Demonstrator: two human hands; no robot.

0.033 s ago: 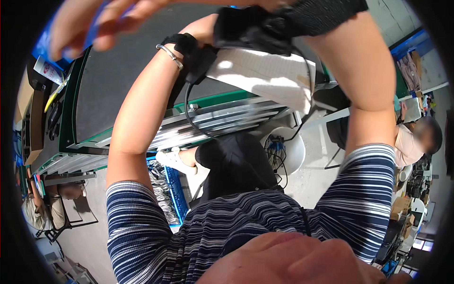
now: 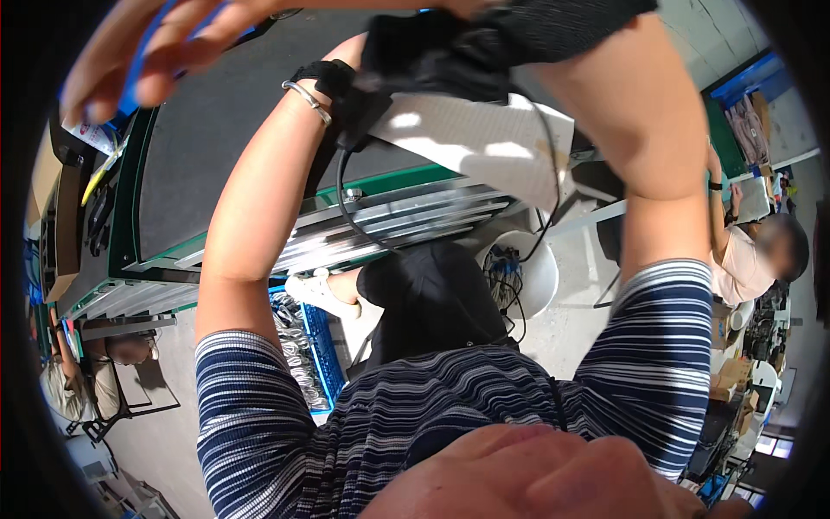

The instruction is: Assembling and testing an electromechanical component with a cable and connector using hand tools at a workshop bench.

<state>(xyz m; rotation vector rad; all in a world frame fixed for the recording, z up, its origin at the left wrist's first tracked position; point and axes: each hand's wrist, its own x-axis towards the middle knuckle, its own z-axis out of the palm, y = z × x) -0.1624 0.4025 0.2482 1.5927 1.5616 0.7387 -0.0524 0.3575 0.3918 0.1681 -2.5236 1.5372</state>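
The view is turned steeply down the person's own body, with both arms raised toward the top of the frame. The left hand (image 2: 151, 56) sits at the upper left rim, its fingers spread and loosely curled about a thin blue strip (image 2: 138, 73); the strip runs slantwise from upper right to lower left, though the hand is so close and blurred that I cannot tell whether it is truly gripped or only lying across the fingers. The right hand itself is cut off by the top edge, so its state cannot be told; only the right forearm and a black fabric piece (image 2: 484, 43) bunched across the top centre show. The fabric's long axis lies roughly left to right, between the two wrists, and its left end meets a black wrist strap (image 2: 333, 82) beside a metal bracelet (image 2: 307, 99).

A black cable (image 2: 346, 208) drops from the strap, curving down past the counter's edge toward a white bucket (image 2: 523, 268) on the floor. The counter (image 2: 216, 164) has a dark mat bordered in green, its near edge running slantwise from lower left to upper right, with a white sheet (image 2: 484, 147) lying over that edge. Below it stands a blue crate (image 2: 322, 346). Open floor lies to the right, where another person (image 2: 752, 255) sits well apart.
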